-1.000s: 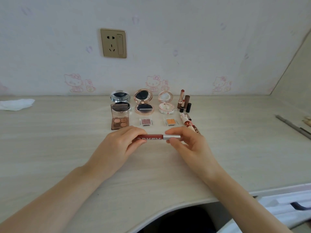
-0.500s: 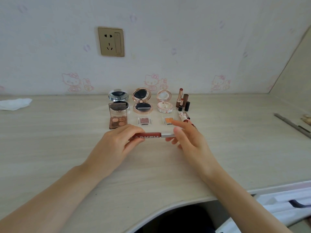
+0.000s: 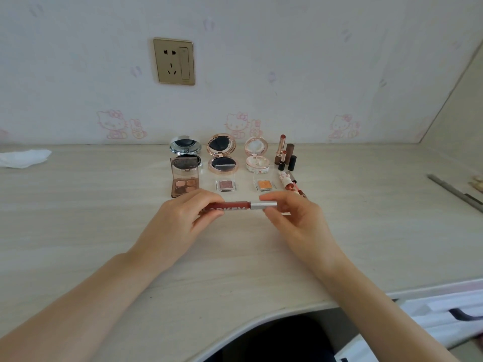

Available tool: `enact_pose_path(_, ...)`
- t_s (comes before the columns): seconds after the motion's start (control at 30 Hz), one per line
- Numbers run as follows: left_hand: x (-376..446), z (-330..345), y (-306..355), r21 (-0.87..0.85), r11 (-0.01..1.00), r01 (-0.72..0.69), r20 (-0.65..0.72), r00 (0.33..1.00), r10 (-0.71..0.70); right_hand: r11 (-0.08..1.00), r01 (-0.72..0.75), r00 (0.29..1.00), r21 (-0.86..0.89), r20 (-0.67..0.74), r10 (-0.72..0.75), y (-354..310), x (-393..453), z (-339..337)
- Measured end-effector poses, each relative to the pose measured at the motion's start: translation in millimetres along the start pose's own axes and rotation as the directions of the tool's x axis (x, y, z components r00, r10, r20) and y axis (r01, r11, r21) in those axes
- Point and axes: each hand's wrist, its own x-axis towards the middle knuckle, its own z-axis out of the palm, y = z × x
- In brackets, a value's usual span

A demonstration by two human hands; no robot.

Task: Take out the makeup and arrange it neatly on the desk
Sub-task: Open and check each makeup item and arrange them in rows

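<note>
- A crumpled white tissue (image 3: 24, 158) lies at the far left of the worktop (image 3: 104, 218).
- Left hand (image 3: 180, 226): its fingers (image 3: 206, 202) are curled round the red end of a lip gloss tube (image 3: 240, 206), held level just above the worktop.
- Behind it stand an eyeshadow palette (image 3: 184, 180) and three open compacts (image 3: 223, 158).
- Right hand (image 3: 295, 220): fingers pinch the tube's silver cap.
- Upright lipsticks (image 3: 285, 155) stand at the row's right end.

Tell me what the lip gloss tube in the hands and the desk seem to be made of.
Lip gloss tube: probably clear plastic body showing reddish-brown fill, with white letters; the cap looks like shiny silver metal or metallised plastic. Desk: pale wood-grain surface, likely matte laminate.
</note>
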Motion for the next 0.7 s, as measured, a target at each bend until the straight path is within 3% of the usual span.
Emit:
enact_pose_path(0.13,0.7,0.4,0.9,-0.008,1.0,0.002,-0.011,1.0,-0.002,0.989,-0.045,0.998,0.139,0.047,0.039,-1.3,-1.2,-0.6)
enact_pose_path(0.3,-0.1,1.1,1.3,-0.004,1.0,-0.012,-0.002,1.0,0.012,1.0,-0.002,1.0,0.018,-0.014,0.002,-2.1,0.5,0.1)
enact_pose_path(0.47,0.2,0.5,1.5,-0.018,1.0,0.004,-0.007,1.0,-0.004,0.987,-0.012,1.0,0.159,0.026,0.008,0.3,-0.3,-1.4)
enact_pose_path(0.7,0.5,0.4,1.9,-0.018,1.0,-0.002,-0.011,1.0,0.002,0.991,0.02,0.999,0.132,0.035,-0.025,-0.7,-0.4,-1.7)
